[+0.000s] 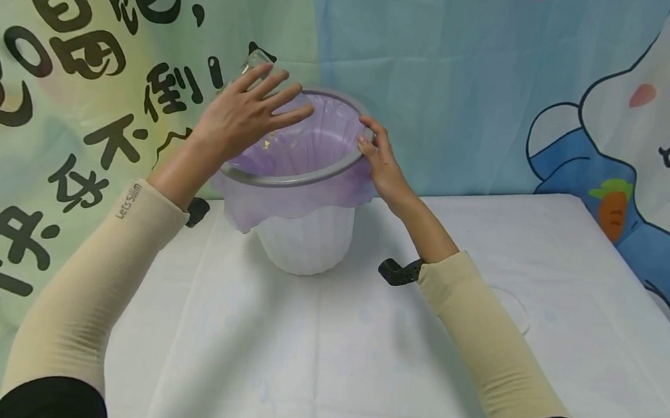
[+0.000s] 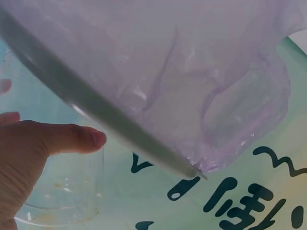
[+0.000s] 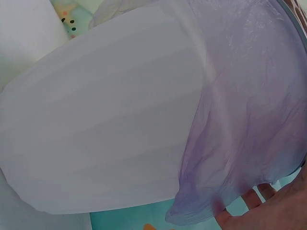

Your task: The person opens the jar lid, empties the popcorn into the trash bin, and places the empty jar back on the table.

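Note:
A white trash bin (image 1: 308,240) with a grey rim (image 1: 289,181) stands on the table, leaning slightly. A thin purple bag (image 1: 287,204) lines it and folds down over the outside. My left hand (image 1: 247,110), fingers spread, grips a clear container (image 2: 72,187) over the bin's left side. The container's base points up and away, with small yellowish bits clinging near it; my palm hides most of it in the head view. My right hand (image 1: 384,166) holds the bin's right rim, its fingertips over the edge. Small yellow bits (image 1: 267,142) show at the bin's mouth.
The white-covered table (image 1: 355,372) reaches back to a printed cloth backdrop (image 1: 432,77). A faint pale ring (image 1: 513,310) lies on the table by the right forearm. Black camera mounts (image 1: 398,272) jut out from the wrists.

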The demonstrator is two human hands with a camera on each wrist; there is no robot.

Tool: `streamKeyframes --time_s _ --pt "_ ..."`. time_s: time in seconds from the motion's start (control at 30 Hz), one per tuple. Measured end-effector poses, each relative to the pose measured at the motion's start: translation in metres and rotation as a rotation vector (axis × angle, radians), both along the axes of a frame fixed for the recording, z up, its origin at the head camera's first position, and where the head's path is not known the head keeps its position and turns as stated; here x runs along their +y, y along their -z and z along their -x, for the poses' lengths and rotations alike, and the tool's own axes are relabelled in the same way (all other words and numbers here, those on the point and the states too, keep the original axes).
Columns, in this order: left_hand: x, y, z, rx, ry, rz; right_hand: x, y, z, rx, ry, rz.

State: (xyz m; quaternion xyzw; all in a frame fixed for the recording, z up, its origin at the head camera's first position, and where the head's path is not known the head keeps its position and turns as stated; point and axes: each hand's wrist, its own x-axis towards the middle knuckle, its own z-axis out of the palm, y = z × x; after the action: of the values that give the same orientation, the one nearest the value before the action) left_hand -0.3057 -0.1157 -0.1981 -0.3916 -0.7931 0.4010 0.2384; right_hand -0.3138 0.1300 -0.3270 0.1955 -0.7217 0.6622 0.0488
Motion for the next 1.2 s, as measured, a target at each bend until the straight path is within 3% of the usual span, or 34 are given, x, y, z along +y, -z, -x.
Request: streamKeyframes --time_s 0.17,0.37,0.7,0.97,1.2 --pt "-0.002 0.007 0.001 -0.044 -0.022 -0.091 0.000 0.000 0.000 0.003 0.003 0.003" --pt "-0.003 0.017 0.004 -0.139 -0.009 -0.409 0.000 0.001 0.000 0.003 0.004 -0.001" --pt "0.003 0.033 0.000 -0.437 -0.101 -0.961 0.000 -0.001 -0.002 -0.015 0.005 -0.004" --pt "0.015 0.039 -0.008 -0.696 -0.079 -1.382 0.001 -0.003 -0.003 -0.028 -0.008 -0.034" --pt "0.023 0.039 -0.015 -0.919 -0.198 -1.709 0.003 -0.006 -0.003 -0.046 -0.016 -0.053"
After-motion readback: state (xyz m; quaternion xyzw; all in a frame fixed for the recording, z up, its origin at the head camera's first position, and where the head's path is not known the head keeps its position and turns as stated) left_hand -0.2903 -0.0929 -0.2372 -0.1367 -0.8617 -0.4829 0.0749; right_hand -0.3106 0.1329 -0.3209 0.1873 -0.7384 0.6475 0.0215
